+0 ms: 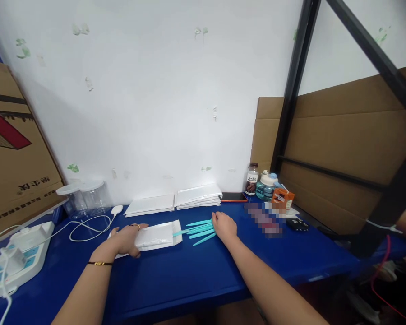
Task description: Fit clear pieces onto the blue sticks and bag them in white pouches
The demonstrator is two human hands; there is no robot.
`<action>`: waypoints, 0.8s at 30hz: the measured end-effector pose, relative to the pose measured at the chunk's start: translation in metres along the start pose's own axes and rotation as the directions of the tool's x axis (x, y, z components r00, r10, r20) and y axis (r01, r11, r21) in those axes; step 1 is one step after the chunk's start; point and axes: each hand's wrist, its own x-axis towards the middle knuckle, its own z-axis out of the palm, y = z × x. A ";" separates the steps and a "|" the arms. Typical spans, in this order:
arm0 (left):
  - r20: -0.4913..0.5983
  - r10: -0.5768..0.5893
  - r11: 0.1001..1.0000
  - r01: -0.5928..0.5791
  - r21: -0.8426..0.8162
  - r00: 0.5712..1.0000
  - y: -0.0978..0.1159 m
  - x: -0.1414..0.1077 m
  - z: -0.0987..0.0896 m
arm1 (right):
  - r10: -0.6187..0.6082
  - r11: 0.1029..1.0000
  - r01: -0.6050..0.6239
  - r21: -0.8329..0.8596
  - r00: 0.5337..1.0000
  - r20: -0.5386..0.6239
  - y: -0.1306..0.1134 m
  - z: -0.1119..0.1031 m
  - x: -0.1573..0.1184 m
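A white padded envelope point(155, 237) lies on the blue table in front of me. My left hand point(126, 239) grips its left end, thumb along the near side and fingers at the far side. To the right, my right hand point(225, 227) is closed around the ends of several teal pointed sticks point(199, 231). Their free tips fan out leftward, just above the tabletop or touching it; I cannot tell which. One tip reaches the envelope's right end, and whether it goes inside is unclear.
Two stacks of white envelopes point(150, 204) lie along the wall beside a phone point(234, 197). At the right are a brown bottle point(252, 179), a blue jug point(265, 189), an orange box point(283, 198) and a black object point(297, 225). Clear jars point(93, 198), a cable and a power strip point(30, 259) occupy the left.
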 end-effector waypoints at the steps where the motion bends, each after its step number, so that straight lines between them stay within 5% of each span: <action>1: -0.002 0.004 1.000 -0.004 0.002 1.000 0.002 0.000 -0.002 | -0.024 1.000 0.024 0.007 1.000 -0.004 0.000 0.000 -0.001; 7: -0.185 0.025 0.980 0.013 0.200 0.982 0.034 -0.002 -0.049 | -0.068 0.998 0.068 0.016 0.997 0.026 0.002 -0.002 0.000; 11: -0.293 0.197 0.935 -0.089 0.343 0.936 0.071 0.001 -0.086 | -0.071 0.997 0.071 0.016 0.997 0.030 0.005 -0.001 0.001; 15: -0.360 0.302 0.897 -0.135 0.420 0.883 0.095 0.005 -0.104 | -0.092 0.996 0.092 0.023 0.995 0.026 0.007 -0.001 0.002; 19: -0.349 0.257 0.911 -0.106 0.398 0.901 0.086 0.007 -0.104 | -0.072 0.996 0.070 0.051 0.997 0.039 0.007 -0.003 0.003; 24: -0.161 0.000 0.947 0.052 0.317 0.987 0.037 0.012 -0.077 | -0.057 0.997 0.055 0.056 0.997 0.046 0.006 -0.004 0.003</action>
